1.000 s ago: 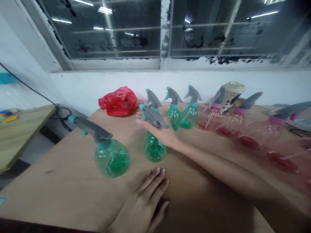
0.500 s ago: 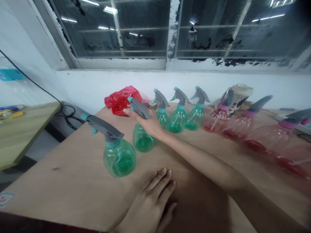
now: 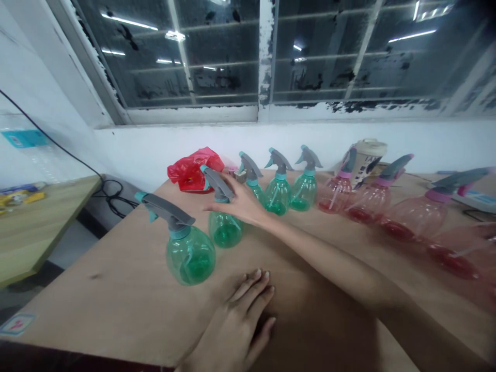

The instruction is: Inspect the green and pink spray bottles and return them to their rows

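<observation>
My right hand [image 3: 244,205] reaches across the wooden table [image 3: 116,289] and is closed on the neck of a green spray bottle [image 3: 223,230], just under its grey trigger head. That bottle stands on the table. A larger-looking green spray bottle [image 3: 189,253] stands nearer to me on its left. Three more green spray bottles [image 3: 278,195] stand in a row behind my hand. My left hand [image 3: 238,323] lies flat on the table close to me, fingers stretched out, holding nothing.
Several pink spray bottles [image 3: 372,199] line the table's right side, blurred toward the edge. A crumpled red plastic bag [image 3: 191,168] and a printed paper cup [image 3: 366,160] sit near the white wall. Another table [image 3: 34,217] stands at the left, with black cables [image 3: 112,199] between.
My right hand carried the green spray bottle to the left and away from me, then set it down beside the nearer green bottle. My left hand stayed flat on the table.
</observation>
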Available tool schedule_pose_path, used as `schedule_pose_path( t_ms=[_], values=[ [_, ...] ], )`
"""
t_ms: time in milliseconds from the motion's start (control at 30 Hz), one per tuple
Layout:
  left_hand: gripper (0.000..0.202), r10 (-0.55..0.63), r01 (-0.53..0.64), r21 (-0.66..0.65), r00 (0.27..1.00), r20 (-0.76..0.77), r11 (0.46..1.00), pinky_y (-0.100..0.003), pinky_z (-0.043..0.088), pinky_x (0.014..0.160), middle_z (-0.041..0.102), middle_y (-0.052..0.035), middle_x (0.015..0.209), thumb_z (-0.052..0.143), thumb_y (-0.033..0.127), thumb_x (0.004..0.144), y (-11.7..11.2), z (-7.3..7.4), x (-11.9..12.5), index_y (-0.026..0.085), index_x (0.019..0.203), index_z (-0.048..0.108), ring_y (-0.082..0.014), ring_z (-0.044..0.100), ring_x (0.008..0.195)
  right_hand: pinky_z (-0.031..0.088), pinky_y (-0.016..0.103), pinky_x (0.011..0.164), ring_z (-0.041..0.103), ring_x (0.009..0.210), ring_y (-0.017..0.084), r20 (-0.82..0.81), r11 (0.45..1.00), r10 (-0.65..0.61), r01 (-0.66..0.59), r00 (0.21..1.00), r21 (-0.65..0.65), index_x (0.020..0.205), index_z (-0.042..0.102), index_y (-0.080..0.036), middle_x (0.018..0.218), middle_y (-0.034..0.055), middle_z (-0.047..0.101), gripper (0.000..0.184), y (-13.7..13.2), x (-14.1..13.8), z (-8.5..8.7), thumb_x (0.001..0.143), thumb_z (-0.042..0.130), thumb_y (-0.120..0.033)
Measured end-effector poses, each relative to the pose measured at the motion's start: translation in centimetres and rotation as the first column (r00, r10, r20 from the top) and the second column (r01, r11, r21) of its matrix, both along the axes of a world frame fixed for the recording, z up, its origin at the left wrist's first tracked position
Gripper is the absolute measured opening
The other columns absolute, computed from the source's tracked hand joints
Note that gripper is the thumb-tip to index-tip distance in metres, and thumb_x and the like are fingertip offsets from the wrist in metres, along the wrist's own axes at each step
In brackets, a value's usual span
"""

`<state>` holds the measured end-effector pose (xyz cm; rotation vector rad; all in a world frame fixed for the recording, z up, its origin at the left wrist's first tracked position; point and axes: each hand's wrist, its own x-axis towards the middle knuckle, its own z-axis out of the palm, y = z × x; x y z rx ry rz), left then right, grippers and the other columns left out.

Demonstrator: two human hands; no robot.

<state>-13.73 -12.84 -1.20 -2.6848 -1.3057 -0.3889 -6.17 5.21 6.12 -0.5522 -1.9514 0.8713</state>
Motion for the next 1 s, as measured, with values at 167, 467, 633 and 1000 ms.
schedule_pose_path(
  t_ms=[167, 467, 633, 1000],
  values=[
    [0.042, 0.014, -0.014, -0.017, 1.000, -0.018, 1.000, -0.037, 0.041, 0.105, 0.048, -0.0028, 0.140, 0.044, 0.035, 0.094, -0.1, 0.3, 0.0, 0.018, 0.132, 0.048, -0.0206, 0.047, 0.127, 0.048, 0.039, 0.096, 0.056, 0.115, 0.022, -0.041, 1.000, 0.022, -0.022, 0.999, 0.008, 0.129, 0.047, -0.027, 0.126, 0.0072, 0.059, 0.076, -1.2, 4.5, -1.1, 0.061, 0.079, -0.041],
    [0.042, 0.029, -0.029, 0.000, 0.999, -0.027, 1.000, -0.039, 0.048, 0.100, 0.050, -0.0007, 0.138, 0.046, 0.038, 0.093, 0.1, 0.2, 0.1, 0.020, 0.131, 0.049, -0.0216, 0.050, 0.124, 0.050, 0.035, 0.078, 0.066, 0.080, 0.019, 0.081, 0.854, -0.516, 0.505, 0.853, 0.124, 0.098, 0.064, -0.019, 0.097, 0.0052, 0.071, 0.040, 0.6, 8.1, -2.4, 0.079, 0.060, -0.053],
    [0.042, 0.029, -0.029, -0.022, 1.000, -0.008, 0.999, -0.038, 0.044, 0.103, 0.050, -0.0003, 0.138, 0.046, 0.037, 0.093, 0.1, 0.3, 0.1, 0.021, 0.133, 0.047, -0.0202, 0.048, 0.126, 0.048, 0.042, 0.082, 0.062, 0.103, 0.031, 0.328, 0.827, -0.558, 0.544, 0.762, 0.143, 0.123, 0.053, -0.016, 0.113, 0.0123, 0.067, 0.060, 1.6, 5.3, -1.6, 0.080, 0.054, -0.059],
    [0.045, 0.049, -0.048, 0.018, 0.997, -0.067, 0.999, -0.040, 0.047, 0.100, 0.046, 0.0015, 0.141, 0.048, 0.039, 0.092, 0.4, -0.4, -0.4, 0.025, 0.135, 0.044, -0.0206, 0.048, 0.126, 0.051, 0.039, 0.068, 0.066, 0.085, 0.031, 0.407, 0.838, -0.544, 0.454, 0.733, 0.303, 0.116, 0.054, -0.011, 0.098, 0.0159, 0.068, 0.067, -1.7, 9.8, -2.5, 0.078, 0.050, -0.066]
  ],
)
